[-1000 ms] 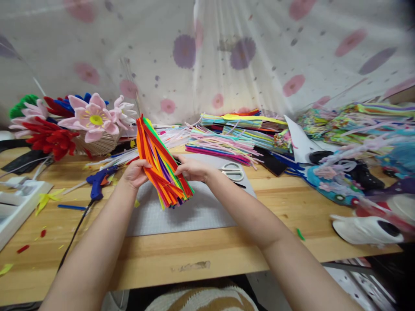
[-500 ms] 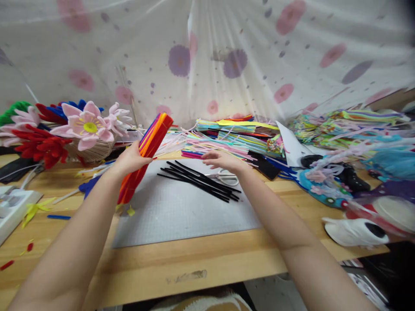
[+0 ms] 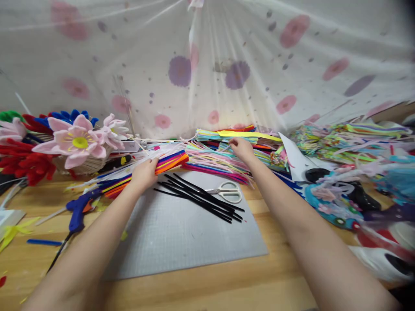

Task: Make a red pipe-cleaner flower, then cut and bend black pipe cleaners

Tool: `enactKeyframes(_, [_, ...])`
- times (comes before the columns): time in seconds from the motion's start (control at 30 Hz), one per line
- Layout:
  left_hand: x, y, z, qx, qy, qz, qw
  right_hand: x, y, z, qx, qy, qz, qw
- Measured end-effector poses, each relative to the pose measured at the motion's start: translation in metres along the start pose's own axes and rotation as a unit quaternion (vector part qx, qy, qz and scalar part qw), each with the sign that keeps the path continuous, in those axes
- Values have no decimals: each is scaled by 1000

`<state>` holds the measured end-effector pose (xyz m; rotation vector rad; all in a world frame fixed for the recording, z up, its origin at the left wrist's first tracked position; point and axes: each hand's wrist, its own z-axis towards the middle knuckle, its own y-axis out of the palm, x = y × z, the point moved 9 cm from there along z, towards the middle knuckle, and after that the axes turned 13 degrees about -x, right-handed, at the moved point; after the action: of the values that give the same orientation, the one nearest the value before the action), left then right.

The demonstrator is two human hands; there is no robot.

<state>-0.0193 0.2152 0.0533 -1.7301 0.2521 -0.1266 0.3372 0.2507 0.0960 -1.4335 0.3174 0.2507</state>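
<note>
My left hand [image 3: 145,173] is wrapped round a bundle of bright pipe cleaners [image 3: 171,163], orange, red, yellow and blue, lying low at the back left of the grey cutting mat [image 3: 181,246]. At the back, my right hand [image 3: 242,149] is over the heap of pastel pipe cleaners [image 3: 210,162], its fingers bent together at the pile. Whether they hold a strand there is too small to make out. Several black pipe cleaners [image 3: 201,198] lie slantwise on the mat, partly across the scissors [image 3: 229,192] with pale handles.
A blue glue gun [image 3: 79,209] rests left of the mat. Fuzzy flowers [image 3: 78,140] stand at the back left. More pipe cleaner bundles [image 3: 350,138] and a blue decorated piece [image 3: 330,205] crowd the right. Patterned sheeting [image 3: 207,65] hangs behind.
My left hand has lowered the bright bundle from upright to lying flat at the back of the mat. My right hand has reached farther back, onto the pastel heap. The view has shifted slightly.
</note>
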Motion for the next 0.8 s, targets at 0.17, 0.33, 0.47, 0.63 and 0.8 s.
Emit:
enactKeyframes(0.17, [9,11,26,-6,20,0,1000,-28,28,34,-22,-81,-171,982])
enactKeyframes(0.33, [2,12,39,36,-21,-13,999,-49,21,47,-13,-93,-212,973])
enactKeyframes(0.47, [-2,13,46,57,-40,-23,997,-108,-15,17,30,-158,-199,967])
enactKeyframes(0.63, [1,13,52,39,-34,-38,998,-182,34,-49,-120,-252,-201,939])
enactKeyframes(0.8, [7,-3,36,70,29,-119,990,-175,115,-82,-274,-220,-134,926])
